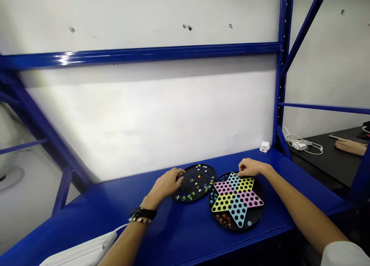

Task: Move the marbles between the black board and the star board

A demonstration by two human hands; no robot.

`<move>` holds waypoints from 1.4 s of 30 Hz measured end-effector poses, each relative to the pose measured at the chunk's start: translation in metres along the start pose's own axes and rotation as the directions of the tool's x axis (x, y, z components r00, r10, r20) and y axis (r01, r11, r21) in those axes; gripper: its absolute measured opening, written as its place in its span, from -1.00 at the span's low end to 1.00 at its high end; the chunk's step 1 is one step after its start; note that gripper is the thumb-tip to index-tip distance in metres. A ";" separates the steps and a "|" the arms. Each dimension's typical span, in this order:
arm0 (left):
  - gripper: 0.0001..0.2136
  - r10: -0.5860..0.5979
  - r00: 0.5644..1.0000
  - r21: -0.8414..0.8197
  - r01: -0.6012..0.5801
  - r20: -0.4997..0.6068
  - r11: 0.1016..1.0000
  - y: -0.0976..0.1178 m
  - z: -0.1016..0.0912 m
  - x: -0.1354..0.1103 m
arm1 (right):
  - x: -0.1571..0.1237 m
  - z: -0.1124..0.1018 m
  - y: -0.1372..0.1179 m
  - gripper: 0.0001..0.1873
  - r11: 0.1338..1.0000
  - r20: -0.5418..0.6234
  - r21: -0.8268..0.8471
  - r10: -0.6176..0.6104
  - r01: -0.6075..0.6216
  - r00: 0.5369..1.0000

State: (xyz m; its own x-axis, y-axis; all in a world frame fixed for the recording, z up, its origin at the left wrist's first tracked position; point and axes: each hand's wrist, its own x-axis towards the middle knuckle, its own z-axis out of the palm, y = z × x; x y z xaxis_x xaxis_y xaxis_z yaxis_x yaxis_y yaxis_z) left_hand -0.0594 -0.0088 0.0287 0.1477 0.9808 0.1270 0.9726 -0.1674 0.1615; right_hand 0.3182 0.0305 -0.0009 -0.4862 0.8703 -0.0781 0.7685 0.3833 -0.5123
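Note:
Two round black game boards lie side by side on the blue surface. The nearer is a Chinese checkers board (235, 193) with a yellow, pink and blue star of holes. Red glass marbles (223, 220) and blue ones (214, 196) sit in its rim compartments. My right hand (251, 167) is at its far edge, fingers curled together at the star's upper point; what they pinch, if anything, is hidden. My left hand (166, 184) hovers at the left edge of the other board (199, 181), thumb and fingers bent but apart. White, green and blue pieces are scattered over that board.
A blue metal frame (144, 56) rises around the blue tabletop (121, 202), against a white wall. A white charger plug (264, 146) stands at the back right; a white case with a cable (83, 250) lies front left. Another person's hand (349, 146) rests on a black table.

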 end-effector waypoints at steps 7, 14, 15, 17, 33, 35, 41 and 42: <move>-0.75 -0.023 0.981 0.002 0.023 0.190 1.000 -0.052 0.021 0.026 | -0.002 -0.001 -0.004 -0.74 1.000 0.007 0.005 0.000 0.000 1.000; -0.81 0.055 0.981 -0.080 -0.040 0.185 0.996 -0.048 0.014 0.025 | -0.002 0.000 -0.005 -0.73 1.000 0.006 0.013 0.006 -0.006 1.000; -0.81 0.058 0.987 -0.104 -0.042 0.150 0.994 -0.040 0.011 0.025 | -0.001 0.001 -0.004 -0.73 1.000 0.006 0.013 0.005 -0.005 1.000; -0.78 0.087 0.995 -0.185 -0.078 0.042 0.980 -0.016 0.003 0.026 | 0.000 0.001 -0.004 -0.73 1.000 0.003 0.012 0.004 -0.004 1.000; -0.80 0.455 0.890 -0.371 -0.431 -0.026 0.822 0.109 0.042 0.039 | -0.001 0.001 -0.003 -0.72 1.000 -0.005 -0.025 -0.014 0.014 1.000; -0.74 0.377 0.924 -0.393 -0.373 -0.071 0.840 0.089 0.031 0.036 | 0.000 0.001 -0.002 -0.73 1.000 0.001 -0.012 -0.013 0.013 1.000; -0.62 0.146 0.986 -0.408 -0.165 -0.078 0.898 0.012 0.012 0.032 | 0.003 0.004 0.001 -0.85 0.999 -0.005 -0.048 -0.019 0.019 1.000; -0.61 0.134 0.990 -0.396 -0.144 -0.051 0.907 0.001 0.010 0.032 | 0.003 0.004 0.002 -0.87 0.998 -0.004 -0.055 -0.023 0.023 1.000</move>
State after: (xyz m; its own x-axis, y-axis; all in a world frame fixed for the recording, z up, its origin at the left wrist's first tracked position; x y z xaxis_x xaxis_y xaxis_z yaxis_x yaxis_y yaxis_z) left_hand -0.0515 0.0235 0.0227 0.2677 0.9430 0.1975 0.7898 -0.3322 0.5157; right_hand 0.3160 0.0329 -0.0054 -0.5023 0.8624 -0.0632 0.7788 0.4194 -0.4664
